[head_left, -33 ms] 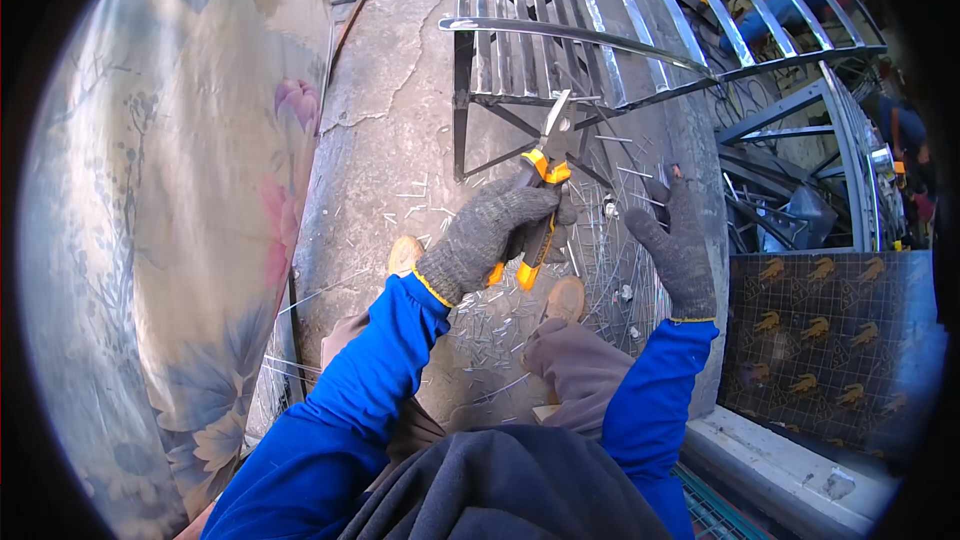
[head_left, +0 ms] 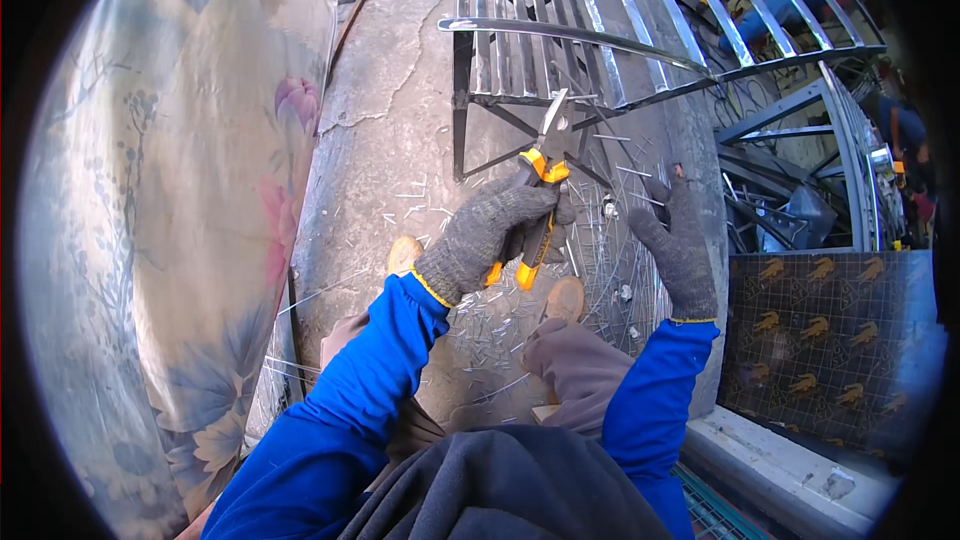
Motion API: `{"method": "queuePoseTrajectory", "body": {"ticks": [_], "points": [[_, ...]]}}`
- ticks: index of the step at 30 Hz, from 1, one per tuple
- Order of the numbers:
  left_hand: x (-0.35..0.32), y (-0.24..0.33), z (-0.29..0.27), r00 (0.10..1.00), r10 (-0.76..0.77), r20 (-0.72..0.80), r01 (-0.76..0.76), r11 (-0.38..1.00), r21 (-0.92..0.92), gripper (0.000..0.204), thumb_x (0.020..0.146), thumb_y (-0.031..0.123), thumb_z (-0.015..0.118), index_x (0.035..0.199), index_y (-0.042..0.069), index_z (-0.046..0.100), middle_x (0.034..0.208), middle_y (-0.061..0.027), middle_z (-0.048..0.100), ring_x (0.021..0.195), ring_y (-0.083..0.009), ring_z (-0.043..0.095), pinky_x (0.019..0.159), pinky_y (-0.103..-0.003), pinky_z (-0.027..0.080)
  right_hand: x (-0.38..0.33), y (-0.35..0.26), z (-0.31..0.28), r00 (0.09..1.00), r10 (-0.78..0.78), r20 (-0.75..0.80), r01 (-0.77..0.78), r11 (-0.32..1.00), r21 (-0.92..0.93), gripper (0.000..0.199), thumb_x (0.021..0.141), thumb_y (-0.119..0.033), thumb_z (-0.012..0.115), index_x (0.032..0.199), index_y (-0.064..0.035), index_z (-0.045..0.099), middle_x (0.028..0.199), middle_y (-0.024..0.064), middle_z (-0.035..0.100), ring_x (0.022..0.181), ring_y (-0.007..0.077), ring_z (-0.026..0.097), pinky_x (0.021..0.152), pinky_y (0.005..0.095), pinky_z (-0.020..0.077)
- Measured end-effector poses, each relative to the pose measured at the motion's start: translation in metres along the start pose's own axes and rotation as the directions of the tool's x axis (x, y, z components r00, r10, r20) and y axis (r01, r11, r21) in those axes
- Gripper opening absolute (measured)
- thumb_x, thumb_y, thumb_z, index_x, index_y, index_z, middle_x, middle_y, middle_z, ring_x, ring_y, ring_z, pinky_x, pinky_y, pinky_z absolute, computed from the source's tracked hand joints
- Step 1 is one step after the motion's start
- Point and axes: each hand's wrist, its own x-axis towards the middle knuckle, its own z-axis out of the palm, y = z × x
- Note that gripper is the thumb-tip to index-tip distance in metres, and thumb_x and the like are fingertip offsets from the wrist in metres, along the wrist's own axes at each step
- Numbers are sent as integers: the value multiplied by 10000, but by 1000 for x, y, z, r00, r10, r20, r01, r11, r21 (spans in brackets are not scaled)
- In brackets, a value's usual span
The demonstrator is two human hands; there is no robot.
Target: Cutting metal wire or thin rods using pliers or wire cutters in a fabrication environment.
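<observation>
My left hand (head_left: 490, 235), in a grey knit glove with a yellow cuff edge, is closed round a pair of pliers (head_left: 546, 165) with yellow and black handles. Their metal jaws point away from me, towards the slatted metal bench frame (head_left: 530, 40). To the right, my right hand (head_left: 680, 255) wears a matching glove, its thumb apart from the fingers, and I see nothing held in it. A bare fingertip shows at the glove's end. Thin metal rods (head_left: 600, 260) lie on the floor between my hands.
Short cut metal pieces (head_left: 475, 335) are scattered over the concrete floor (head_left: 375, 160) around my shoes. At left hangs a flowered cloth (head_left: 200, 190). A dark patterned panel (head_left: 830, 340) stands at right, below a metal frame (head_left: 845, 160). Part of another person in blue (head_left: 785, 5) shows behind the slats.
</observation>
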Motion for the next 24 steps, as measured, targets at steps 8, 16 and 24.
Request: {"method": "queuePoseTrajectory", "body": {"ticks": [8,16,24], "points": [[3,3,-12,1000,10,5,-9,997,-80,324,917,194,599,1157,-14,535,981,-123,635,833,-221,660,771,-367,559,10,0,-10,914,-171,-368,76,963,-259,532,909,-237,691,1351,-6,506,1277,167,585,1182,231,557,1000,361,446],[7,-13,-6,999,-36,-37,47,938,343,339,910,197,613,1141,-44,559,941,-93,655,755,-171,658,722,-315,567,6,-17,35,944,-296,-145,283,953,-105,425,958,-291,618,1266,1,588,1224,179,634,1132,240,615,932,339,485],[3,-15,8,989,-139,53,122,961,249,373,902,207,630,1164,-56,595,1053,-126,680,861,-170,659,777,-309,565,4,-17,38,999,-21,-42,20,1000,-21,305,988,-253,570,1206,-52,639,1094,139,697,960,208,685,794,334,527]]}}
